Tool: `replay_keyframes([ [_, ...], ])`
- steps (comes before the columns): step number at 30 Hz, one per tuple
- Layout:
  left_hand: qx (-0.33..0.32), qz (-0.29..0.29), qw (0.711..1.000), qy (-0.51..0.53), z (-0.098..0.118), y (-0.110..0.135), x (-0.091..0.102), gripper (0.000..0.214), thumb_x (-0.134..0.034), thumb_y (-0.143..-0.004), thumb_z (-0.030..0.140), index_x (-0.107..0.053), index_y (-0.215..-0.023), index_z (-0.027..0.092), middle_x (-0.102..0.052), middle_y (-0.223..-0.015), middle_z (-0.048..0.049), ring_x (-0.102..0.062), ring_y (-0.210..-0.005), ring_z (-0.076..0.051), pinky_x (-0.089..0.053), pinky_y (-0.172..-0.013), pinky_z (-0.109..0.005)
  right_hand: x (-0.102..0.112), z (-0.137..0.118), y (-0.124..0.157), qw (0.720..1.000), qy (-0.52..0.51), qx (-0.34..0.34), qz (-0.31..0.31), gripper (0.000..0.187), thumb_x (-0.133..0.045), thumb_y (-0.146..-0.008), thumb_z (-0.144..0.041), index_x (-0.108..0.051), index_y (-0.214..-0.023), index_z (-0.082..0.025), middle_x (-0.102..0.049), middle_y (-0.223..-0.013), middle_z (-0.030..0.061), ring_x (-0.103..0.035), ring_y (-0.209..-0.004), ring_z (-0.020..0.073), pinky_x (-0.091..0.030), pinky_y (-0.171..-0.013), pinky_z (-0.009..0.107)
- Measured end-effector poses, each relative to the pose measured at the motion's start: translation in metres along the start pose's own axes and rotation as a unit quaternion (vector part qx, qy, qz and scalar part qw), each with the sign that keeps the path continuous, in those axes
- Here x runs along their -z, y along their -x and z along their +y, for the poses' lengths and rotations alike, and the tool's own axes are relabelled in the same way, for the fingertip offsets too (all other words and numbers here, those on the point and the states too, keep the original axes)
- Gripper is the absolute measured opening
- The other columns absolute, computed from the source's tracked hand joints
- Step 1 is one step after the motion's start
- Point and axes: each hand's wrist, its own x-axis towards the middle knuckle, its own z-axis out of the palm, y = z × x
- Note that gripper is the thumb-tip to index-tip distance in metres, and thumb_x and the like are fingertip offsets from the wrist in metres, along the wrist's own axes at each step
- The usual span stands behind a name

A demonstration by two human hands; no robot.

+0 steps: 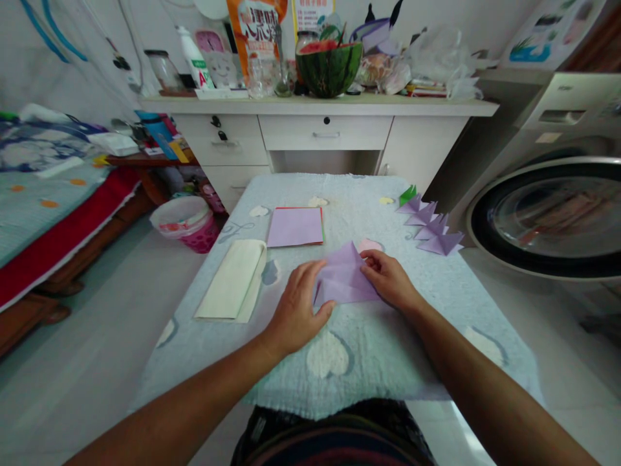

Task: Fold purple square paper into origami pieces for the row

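A partly folded sheet of purple origami paper [345, 278] lies on the cloth-covered table, a peak of it pointing away from me. My left hand [303, 304] rests at its left edge, fingers stretched and thumb apart. On the other side, my right hand [388, 275] pinches the paper's right edge between thumb and fingers. Beyond the left hand sits a square stack of coloured paper [295, 226], purple on top. Several folded purple paper pieces [439, 243] stand in a row at the far right, with a green folded piece [407, 195] behind them.
A folded cream cloth or paper [230, 281] lies left on the table [388, 362]. Behind stands a white cabinet [325, 133] bearing a cut watermelon [330, 70], jars and bags. A washing machine [548, 129] is at right; a pink bin [198, 236] and a bed [48, 194] are at left.
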Motion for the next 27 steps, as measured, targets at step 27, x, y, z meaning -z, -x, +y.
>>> replay_keyframes([
  [27,-0.018,0.021,0.999,0.038,-0.017,-0.026,-0.011,0.032,-0.046,-0.064,-0.007,-0.063,-0.074,0.019,-0.029,-0.150,-0.0038,-0.027,-0.137,-0.028,-0.033,-0.108,-0.048,0.017,-0.007,-0.004,0.946,-0.303,0.000,0.111,0.012,-0.072,-0.074,-0.028,-0.063,-0.078,-0.021,-0.051,-0.067,-0.0049,-0.042,-0.055,0.0083,-0.032,-0.052,0.022],
])
